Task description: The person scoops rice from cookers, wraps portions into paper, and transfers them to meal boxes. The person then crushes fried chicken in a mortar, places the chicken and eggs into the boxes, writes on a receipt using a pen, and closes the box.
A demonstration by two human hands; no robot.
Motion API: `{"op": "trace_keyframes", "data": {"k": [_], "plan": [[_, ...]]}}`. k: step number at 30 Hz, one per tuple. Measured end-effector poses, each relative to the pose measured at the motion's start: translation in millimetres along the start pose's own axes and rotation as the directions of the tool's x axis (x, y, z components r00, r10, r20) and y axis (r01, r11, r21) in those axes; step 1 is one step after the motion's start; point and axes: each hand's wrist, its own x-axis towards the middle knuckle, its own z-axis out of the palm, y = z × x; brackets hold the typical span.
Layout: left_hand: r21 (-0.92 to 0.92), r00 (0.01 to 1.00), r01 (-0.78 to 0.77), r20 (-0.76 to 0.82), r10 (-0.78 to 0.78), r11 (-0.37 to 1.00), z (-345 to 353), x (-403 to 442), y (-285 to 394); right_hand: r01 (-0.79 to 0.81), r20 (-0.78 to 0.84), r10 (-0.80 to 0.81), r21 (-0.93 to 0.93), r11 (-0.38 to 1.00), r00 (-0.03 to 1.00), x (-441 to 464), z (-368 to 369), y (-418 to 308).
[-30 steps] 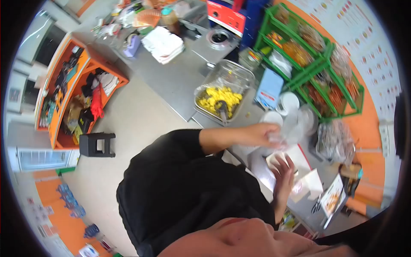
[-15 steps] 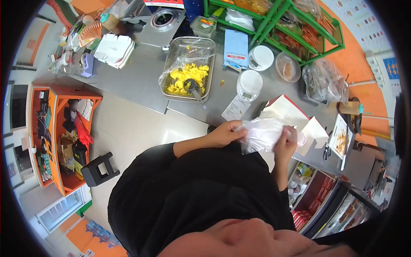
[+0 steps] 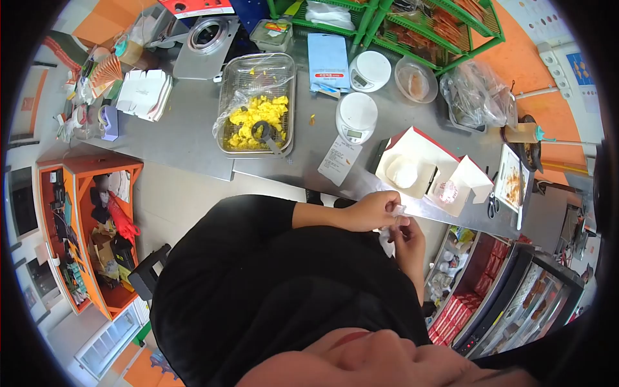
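My left hand (image 3: 376, 211) and my right hand (image 3: 409, 244) are close together in front of my chest, at the counter's edge. Both have their fingers pinched on a thin, whitish plastic bag (image 3: 387, 242), most of which my hands and body hide. Just beyond them an open white carton with red outer sides (image 3: 409, 143) stands on the counter. Inside it lie a round white item (image 3: 403, 171) and a round, clear-wrapped item with pink print (image 3: 446, 191).
Left of the carton are a printed receipt (image 3: 340, 160) and two white scales (image 3: 356, 115) (image 3: 370, 69). A wire-racked metal tray (image 3: 291, 103) holds yellow food pieces. Scissors (image 3: 493, 205) and a stained white board (image 3: 509, 193) lie right. Green racks (image 3: 387, 40) stand behind.
My hands have come together and lower, gathering the bag that was spread between them. The carton's contents, previously covered by the bag, now show. The view has shifted slightly.
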Motion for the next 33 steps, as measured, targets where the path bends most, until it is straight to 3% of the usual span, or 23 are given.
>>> {"op": "trace_keyframes", "data": {"k": [1, 2, 3, 5, 7, 8, 9, 11, 13, 15, 17, 18, 19, 20, 21, 22, 23, 24, 25, 29, 31, 32, 33], "plan": [[-0.003, 1.0, 0.005, 0.005, -0.005, 1.0, -1.5, 0.1, 3.7, -0.03, -0.04, 0.032, 0.055, 0.998, 0.999, -1.6, -9.3, 8.7], [0.173, 0.997, -0.009, 0.081, -0.005, 0.985, -4.6, -0.5, 6.7, -0.057, -0.078, 0.066, 0.114, 0.992, 0.995, -3.0, -18.0, 16.9], [0.343, 0.988, -0.038, 0.155, -0.017, 0.939, -6.2, 0.1, 7.6, -0.019, -0.19, 0.032, 0.067, 0.998, 0.981, -3.8, -25.2, 23.7], [0.392, 0.99, -0.049, 0.141, -0.007, 0.919, -9.2, 4.1, -11.9, -0.029, -0.39, -0.03, -0.144, 0.989, 0.921, -6.7, -31.1, 25.4], [0.44, 0.993, -0.062, 0.118, 0.01, 0.896, -4.9, 6.7, -24.4, -0.069, -0.376, -0.034, -0.257, 0.964, 0.926, -7.7, -25.2, 1.5], [0.435, 0.998, -0.064, 0.047, 0.049, 0.898, 0.0, 7.6, -25.9, 0.173, -0.382, -0.357, -0.438, 0.882, 0.853, -6.5, -16.0, -18.6], [0.432, 0.996, -0.068, -0.024, 0.087, 0.899, 4.9, 8.2, -26.9, 0.37, -0.326, -0.642, -0.603, 0.706, 0.693, -6.8, -12.5, -27.3], [0.426, 0.99, -0.116, -0.025, 0.14, 0.897, 17.1, 5.3, -17.5, 0.429, -0.268, -0.716, -0.648, 0.629, 0.644, -13.1, -13.5, -11.9], [0.424, 0.98, -0.168, -0.024, 0.196, 0.89, 27.9, 4.5, -14.8, 0.398, -0.163, -0.528, -0.488, 0.777, 0.833, -6.6, -9.7, 3.9], [0.426, 0.947, -0.244, -0.09, 0.309, 0.871, 37.2, 8.0, -15.2, 0.362, -0.168, -0.498, -0.499, 0.787, 0.851, 2.2, -16.3, 26.0], [0.487, 0.934, -0.275, -0.071, 0.351, 0.829, 46.4, 7.5, -10.0, 0.156, -0.053, -0.167, -0.164, 0.974, 0.985, 7.5, -28.6, 38.8], [0.597, 0.896, -0.353, -0.006, 0.444, 0.721, 52.9, 9.3, -9.5, -0.01, 0.054, 0.014, -0.079, 0.997, 0.998, 12.1, -37.5, 46.9], [0.684, 0.848, -0.429, 0.078, 0.525, 0.59, 61.5, 11.6, -9.3, -0.015, 0.029, 0.018, -0.078, 0.997, 0.999, 15.3, -39.6, 53.5], [0.676, 0.842, -0.45, 0.104, 0.529, 0.584, 71.0, 14.5, -10.3, -0.049, 0.048, 0.034, 0.375, 0.926, 0.998, 19.2, -40.7, 59.0], [0.728, 0.766, -0.511, 0.145, 0.626, 0.457, 79.3, 18.7, -11.1, -0.064, 0.067, 0.021, 0.748, 0.661, 0.998, 22.7, -43.3, 63.3], [0.768, 0.674, -0.557, 0.194, 0.713, 0.317, 88.2, 22.9, -9.5, -0.035, 0.038, 0.01, 0.746, 0.665, 0.999, 25.0, -48.1, 66.0], [0.757, 0.658, -0.579, 0.216, 0.722, 0.301, 98.1, 24.2, -6.7, 0.019, -0.011, -0.018, 0.85, 0.526, 1.0, 25.6, -53.0, 68.5], [0.796, 0.688, -0.546, 0.247, 0.682, 0.263, 108.0, 23.0, -4.5, 0.071, -0.06, -0.04, 0.926, 0.37, 0.997, 23.1, -58.3, 72.5], [0.832, 0.718, -0.51, 0.271, 0.641, 0.22, 117.8, 21.6, -2.8, 0.095, -0.082, -0.05, 0.923, 0.372, 0.995, 18.6, -64.1, 78.8], [0.828, 0.564, -0.56, 0.364, 0.741, 0.02, 154.7, 20.1, -0.7, -0.038, 0.094, -0.121, 0.916, 0.399, 0.988, -12.2, -89.3, 67.5], [0.825, 0.535, -0.565, 0.392, 0.749, -0.027, 170.9, 22.0, -5.8, -0.21, 0.226, -0.184, 0.972, 0.102, 0.957, -28.6, -95.2, 52.2], [0.829, 0.518, -0.556, 0.404, 0.754, -0.061, 178.4, 23.3, -9.3, -0.195, 0.212, -0.19, 0.975, 0.104, 0.959, -31.2, -97.6, 57.5], [0.821, 0.506, -0.566, 0.417, 0.755, -0.074, 186.6, 24.9, -12.6, 0.096, -0.039, -0.174, 0.936, 0.338, 0.984, -29.8, -99.3, 69.7]]}}
